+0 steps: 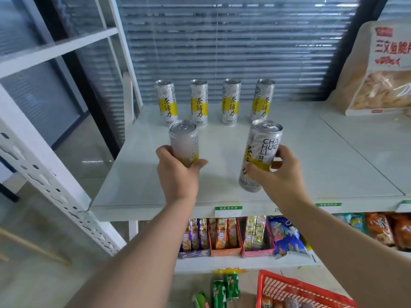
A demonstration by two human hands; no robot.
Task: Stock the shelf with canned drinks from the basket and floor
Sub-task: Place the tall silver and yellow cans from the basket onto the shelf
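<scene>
Several silver-and-yellow tea cans (199, 103) stand in a row at the back of the white shelf (322, 165). My left hand (175, 172) grips another such can (183, 141) upright above the shelf, in front of the row's left end. My right hand (278, 174) holds a matching can (261, 152), slightly tilted, in front of the row's right end. Whether either can touches the shelf is unclear. Three green cans (224, 287) lie on the floor below, beside a red basket (289, 287) holding more items.
A large snack bag (382, 70) leans at the shelf's back right. The lower shelf holds boxed snack packs (224, 234) and bags (287, 236). A white perforated rack upright (51, 181) stands to the left. Price labels (225, 211) line the shelf edge.
</scene>
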